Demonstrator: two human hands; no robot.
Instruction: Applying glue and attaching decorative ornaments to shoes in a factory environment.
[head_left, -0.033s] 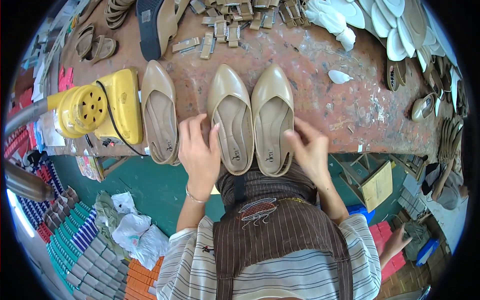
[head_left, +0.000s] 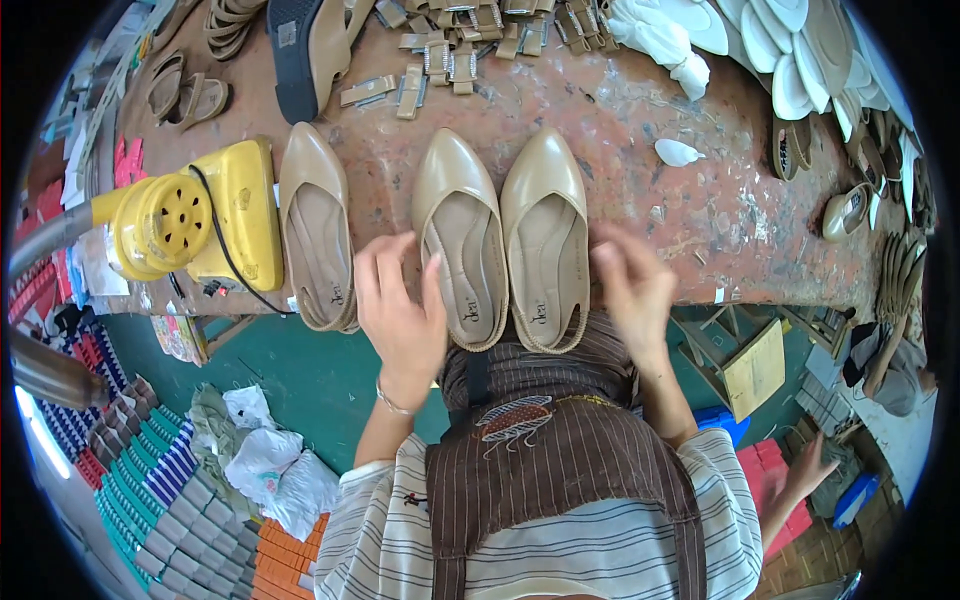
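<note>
Two glossy beige slingback flats stand side by side at the near edge of the worktable, toes pointing away: a middle shoe (head_left: 455,175) and a right shoe (head_left: 543,170). A third beige slingback (head_left: 313,160) lies left of them. My left hand (head_left: 402,305) is between the third and middle shoes, fingers and thumb spread, the thumb by the middle shoe's side. Whether the thumb touches it I cannot tell. To the right of the right shoe, my right hand (head_left: 638,285) hangs slightly blurred, with thumb and fingers apart and nothing in it.
A yellow lamp-like device (head_left: 230,215) with a black cord stands at left. Behind lie a dark-soled shoe (head_left: 295,60), strap pieces with buckles (head_left: 450,65) and white shoe soles (head_left: 790,85). A small white bulb-shaped piece (head_left: 677,152) rests at right. Another person's hand (head_left: 805,470) shows lower right.
My right hand has moved a little to the right, away from the right shoe's side. The left hand stays almost in place. The other person's hand has risen slightly.
</note>
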